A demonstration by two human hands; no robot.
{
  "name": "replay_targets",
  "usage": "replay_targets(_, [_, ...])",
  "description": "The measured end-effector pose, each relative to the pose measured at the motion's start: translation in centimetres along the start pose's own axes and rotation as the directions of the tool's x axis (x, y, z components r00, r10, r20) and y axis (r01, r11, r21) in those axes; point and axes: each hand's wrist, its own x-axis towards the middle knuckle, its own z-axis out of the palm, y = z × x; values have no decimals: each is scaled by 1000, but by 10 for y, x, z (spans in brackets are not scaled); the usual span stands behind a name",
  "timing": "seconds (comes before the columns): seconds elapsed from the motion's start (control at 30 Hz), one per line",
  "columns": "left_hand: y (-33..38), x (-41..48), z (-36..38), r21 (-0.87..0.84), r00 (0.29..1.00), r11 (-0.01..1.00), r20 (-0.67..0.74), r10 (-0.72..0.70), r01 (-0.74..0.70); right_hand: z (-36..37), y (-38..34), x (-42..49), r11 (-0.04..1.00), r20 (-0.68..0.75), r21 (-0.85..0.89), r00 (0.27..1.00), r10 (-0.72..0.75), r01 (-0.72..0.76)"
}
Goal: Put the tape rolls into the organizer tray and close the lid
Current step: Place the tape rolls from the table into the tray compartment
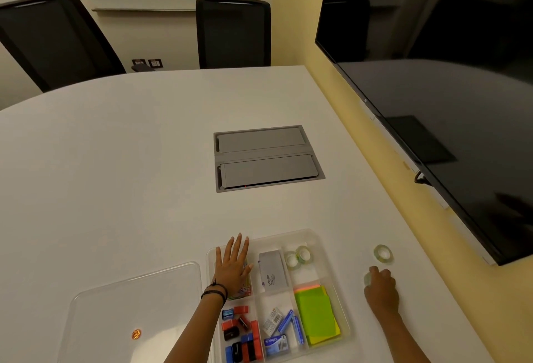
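Observation:
A clear organizer tray (317, 240) sits on the white table near me. Two clear tape rolls (297, 256) lie in its far right compartment. Another tape roll (383, 253) rests on the table to the right of the tray. My right hand (381, 290) is curled over a further pale roll (367, 278) on the table, just nearer than the loose one. My left hand (232, 266) lies flat, fingers spread, on the tray's far left corner. The clear lid (138, 305) lies flat on the table to the left of the tray.
The tray also holds a grey box (272, 272), green sticky notes (315, 315), staple boxes and small red, blue and black items. A grey cable hatch (266, 158) is set in the table. A large dark screen (447, 88) hangs on the right. Two black chairs stand beyond.

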Motion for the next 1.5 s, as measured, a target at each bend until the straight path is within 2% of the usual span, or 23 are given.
replay_targets(0.1, [-1,1,0,3,1000,1000,3,0,0,0,-5,-1,1000,22,7,1000,-1,1])
replay_targets(0.23, [-1,1,1,8,1000,1000,0,9,-9,-11,-21,2,981,7,193,1000,7,-8])
replay_targets(0.33, [-1,1,1,17,1000,1000,8,7,-7,-26,-41,6,892,-58,448,998,-37,59])
replay_targets(0.47, [-1,1,-1,23,1000,1000,17,0,-1,-43,-72,8,796,-89,571,979,-184,202])
replay_targets(0.57, [-1,1,0,29,1000,1000,18,-6,5,-46,-92,6,767,-51,604,972,-230,214])
replay_targets(0.67, [-1,1,1,26,1000,1000,4,-12,12,-42,-109,1,730,59,657,953,-298,188])
replay_targets(0.8, [-3,0,2,-37,1000,999,-15,-1,1,-29,-122,-5,793,249,585,892,-378,173])
replay_targets(0.93, [-2,-2,3,-37,998,999,-62,11,-14,-14,-123,-10,868,291,363,844,-450,338])
replay_targets(1.03, [-5,-1,5,48,959,998,-277,59,-48,-10,-125,-13,861,283,279,820,-498,426])
replay_targets(1.13, [-8,0,9,-6,965,996,-249,88,-92,-7,-128,-14,858,291,236,809,-510,456])
replay_targets(1.33, [-7,2,10,32,995,999,-96,27,-24,5,-130,-18,861,297,200,808,-509,468])
replay_targets(1.5, [-4,1,6,11,995,1000,-98,12,-11,4,-126,-15,837,285,222,787,-547,501])
